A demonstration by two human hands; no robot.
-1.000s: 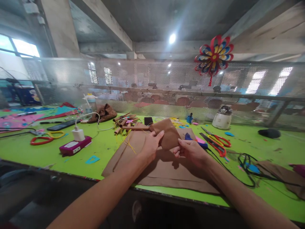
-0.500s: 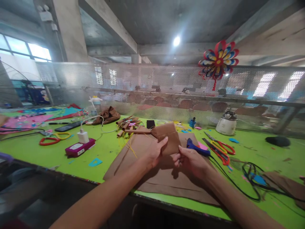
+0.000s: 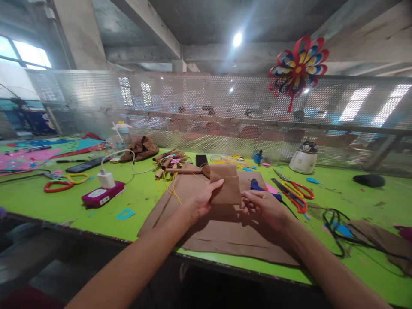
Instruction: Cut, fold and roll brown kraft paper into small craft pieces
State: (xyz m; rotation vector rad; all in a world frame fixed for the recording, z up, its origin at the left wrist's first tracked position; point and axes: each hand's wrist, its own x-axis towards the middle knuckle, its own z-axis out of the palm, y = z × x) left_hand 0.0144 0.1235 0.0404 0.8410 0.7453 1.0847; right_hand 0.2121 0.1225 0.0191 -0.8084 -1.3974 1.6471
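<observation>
My left hand (image 3: pixel 205 198) grips the left side of a folded brown paper piece (image 3: pixel 227 189), its thumb lying on top. A brown paper stick (image 3: pixel 183 170) runs leftward from the gathered end of that piece. My right hand (image 3: pixel 257 204) is at the piece's lower right corner, thumb and forefinger pinched together; whether any paper is between them is too small to tell. Beneath both hands lies a large brown paper sheet (image 3: pixel 222 234). Just behind my right hand is a blue glue gun (image 3: pixel 255 185), partly hidden.
Red and yellow scissors (image 3: pixel 298 191) and an orange cutter (image 3: pixel 294 199) lie to the right, near black cables (image 3: pixel 336 231). Rolled brown tubes (image 3: pixel 167 161) with yellow strings lie behind. At left are a purple power strip (image 3: pixel 103 195), scissors (image 3: pixel 59 186) and a phone (image 3: pixel 88 165).
The view has shifted slightly. The folded paper piece now sits more level, and my right fingers have drawn together near its lower right corner.
</observation>
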